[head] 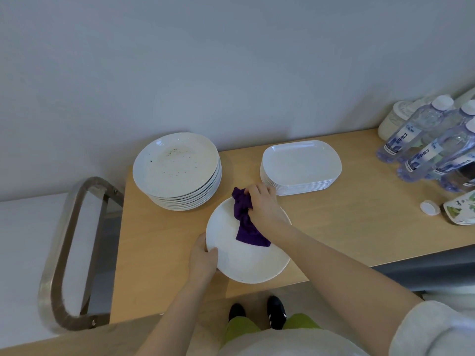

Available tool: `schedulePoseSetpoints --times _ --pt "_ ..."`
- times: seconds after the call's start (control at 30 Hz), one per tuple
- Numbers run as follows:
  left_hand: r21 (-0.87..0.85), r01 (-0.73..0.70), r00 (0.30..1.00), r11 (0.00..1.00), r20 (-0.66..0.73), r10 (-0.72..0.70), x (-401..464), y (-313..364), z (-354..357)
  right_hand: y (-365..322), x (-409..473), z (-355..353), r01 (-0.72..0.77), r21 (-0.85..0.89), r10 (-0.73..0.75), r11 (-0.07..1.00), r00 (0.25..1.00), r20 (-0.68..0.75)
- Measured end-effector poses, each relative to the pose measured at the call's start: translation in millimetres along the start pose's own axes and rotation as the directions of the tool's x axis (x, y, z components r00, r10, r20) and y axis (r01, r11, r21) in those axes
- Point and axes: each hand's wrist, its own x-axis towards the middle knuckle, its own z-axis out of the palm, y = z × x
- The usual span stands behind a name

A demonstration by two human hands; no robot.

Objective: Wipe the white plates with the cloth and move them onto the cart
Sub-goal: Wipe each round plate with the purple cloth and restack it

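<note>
The left hand is gripping the rim of the white plate on the worktop while the right hand is clutching the purple cloth on it; wiping well probably means bracing the plate firmly and sweeping the whole face.

You're standing in what looks like a catering or dining service area, not a home kitchen. A long wooden counter runs against a bare grey wall, and it carries a tall stack of round plates beside a stack of oblong white trays, far more than one household needs. Several identical water bottles cluster at the far right, and a metal cart handle stands at the counter's left end.
</note>
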Motion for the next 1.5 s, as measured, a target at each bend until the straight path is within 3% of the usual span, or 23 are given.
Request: schedulePoseSetpoints --times 0.2,0.37,0.47,0.57,0.67,0.83,0.93,1.03,1.13,1.33,1.5 --pt "0.011 0.008 1.0 1.0 -0.007 -0.008 1 1 0 -29 2 22 0.219 -0.031 -0.214 0.975 0.971 0.109" --pt "-0.141 0.074 0.997 0.987 0.038 -0.069 -1 4 -3 -30 -11 29 0.363 0.048 -0.365 0.931 0.907 0.208" --pt "-0.208 0.111 0.993 0.972 0.069 -0.099 -3 5 -5 -18 -12 21 0.32 0.013 -0.315 0.947 0.925 0.211" --pt "-0.204 0.12 0.992 0.972 0.056 -0.111 -4 4 -4 7 -12 10 0.187 -0.054 -0.176 0.981 0.972 0.156" --pt "-0.167 0.12 0.993 0.979 0.008 -0.12 -6 3 -2 27 -13 2 0.036 0.032 -0.04 0.999 0.985 0.167" --pt "-0.228 0.161 0.987 0.96 0.051 -0.154 -12 8 -2 12 -24 9 0.042 0.139 -0.068 0.989 0.98 0.188" --pt "-0.185 0.152 0.984 0.971 0.116 -0.132 -14 11 -6 -14 -37 13 0.147 0.205 -0.207 0.968 0.928 0.311" --pt "-0.323 0.244 0.968 0.914 0.135 -0.21 -15 13 -6 -32 -54 18 0.294 0.162 -0.334 0.942 0.854 0.399" --pt "-0.374 0.273 0.961 0.886 0.145 -0.234 -13 13 -8 -30 -71 19 0.368 0.106 -0.379 0.924 0.84 0.388" --pt "-0.193 0.144 0.988 0.971 0.082 -0.13 -16 12 -3 -9 -100 12 0.621 -0.105 -0.569 0.777 0.764 0.305" --pt "-0.184 0.134 0.99 0.974 0.063 -0.125 -18 14 -3 27 -112 -10 0.64 -0.144 -0.571 0.755 0.749 0.336"
